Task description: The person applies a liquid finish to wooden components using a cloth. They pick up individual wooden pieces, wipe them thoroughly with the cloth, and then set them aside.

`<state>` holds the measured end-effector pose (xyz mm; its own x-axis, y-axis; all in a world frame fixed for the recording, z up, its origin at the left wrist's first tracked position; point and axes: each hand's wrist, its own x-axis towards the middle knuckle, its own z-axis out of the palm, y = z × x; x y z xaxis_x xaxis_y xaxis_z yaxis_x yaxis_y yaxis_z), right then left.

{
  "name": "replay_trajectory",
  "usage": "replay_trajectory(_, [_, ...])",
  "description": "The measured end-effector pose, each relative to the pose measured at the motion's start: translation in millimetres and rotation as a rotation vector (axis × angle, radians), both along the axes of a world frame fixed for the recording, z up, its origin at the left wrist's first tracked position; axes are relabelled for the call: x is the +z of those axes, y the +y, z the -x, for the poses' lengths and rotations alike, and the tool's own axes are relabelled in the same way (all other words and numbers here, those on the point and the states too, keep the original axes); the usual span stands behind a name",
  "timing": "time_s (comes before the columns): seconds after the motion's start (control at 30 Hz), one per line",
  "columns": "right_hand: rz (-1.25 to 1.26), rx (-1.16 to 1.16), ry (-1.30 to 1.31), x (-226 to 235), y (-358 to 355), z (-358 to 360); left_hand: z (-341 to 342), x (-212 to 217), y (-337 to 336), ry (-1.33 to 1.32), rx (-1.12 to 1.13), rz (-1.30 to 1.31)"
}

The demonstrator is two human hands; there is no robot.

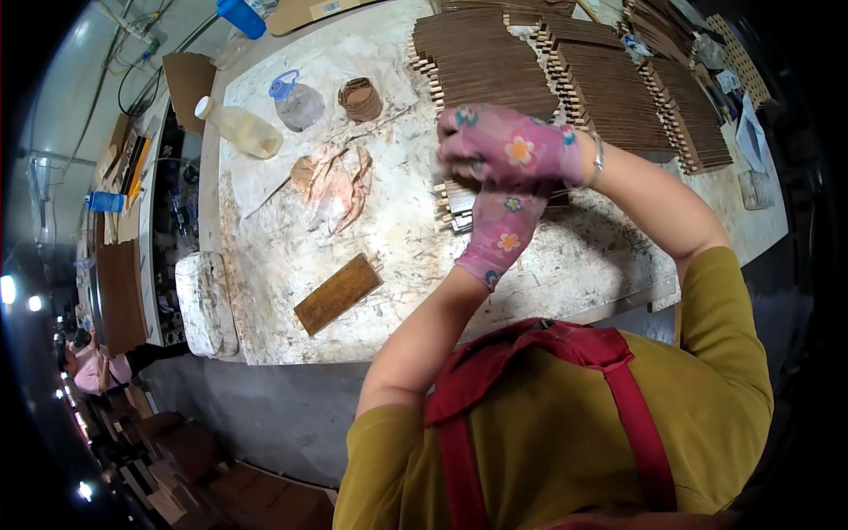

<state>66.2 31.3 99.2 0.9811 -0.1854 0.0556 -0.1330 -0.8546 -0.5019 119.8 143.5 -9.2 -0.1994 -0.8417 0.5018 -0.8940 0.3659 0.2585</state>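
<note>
Both my hands wear pink floral gloves and meet over the near left end of the stacked brown wooden slats (481, 55). My right hand (512, 146) lies crossed over the left, its fingers curled and slightly blurred; whatever they grip is hidden. Beneath it, my left hand (508, 216) shows only its wrist and back, with the fingers covered. The slats have pale, narrow ends and lie packed in rows. Left of my hands, a crumpled, stained cloth (340, 184) rests on the worktable (415, 274). A single flat brown wooden piece (337, 293) lies closer to me.
On the table's left stand a cloudy plastic bottle (240, 130), a clear jug with a blue lid (297, 104) and a brown-stained can (360, 99). A thin stick (268, 198) lies by the cloth. More slats (609, 84) fill the far right. A white-stained block (206, 303) sits at the left edge.
</note>
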Motion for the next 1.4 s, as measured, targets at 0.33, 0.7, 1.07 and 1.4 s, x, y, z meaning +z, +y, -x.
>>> replay_trajectory(0.33, [0.091, -0.06, -0.045, -2.4, 15.8, -5.4, 4.1, 1.7, 1.2, 0.217, 0.043, -0.122])
replay_trajectory(0.7, [-0.085, -0.447, -0.424, 0.6, 0.4, 66.8, -9.0, 49.1, -3.7, -0.543, -0.078, -0.263])
replay_trajectory(1.07, [0.119, -0.355, -0.227, -28.8, 105.8, 44.8, -111.7, 54.5, -40.9, 0.379, -0.189, -1.02])
replay_trajectory(1.4, [0.363, -0.842, -0.269, -60.3, 94.2, 165.7, -103.6, 60.5, -39.5, 0.267, -0.16, -0.954])
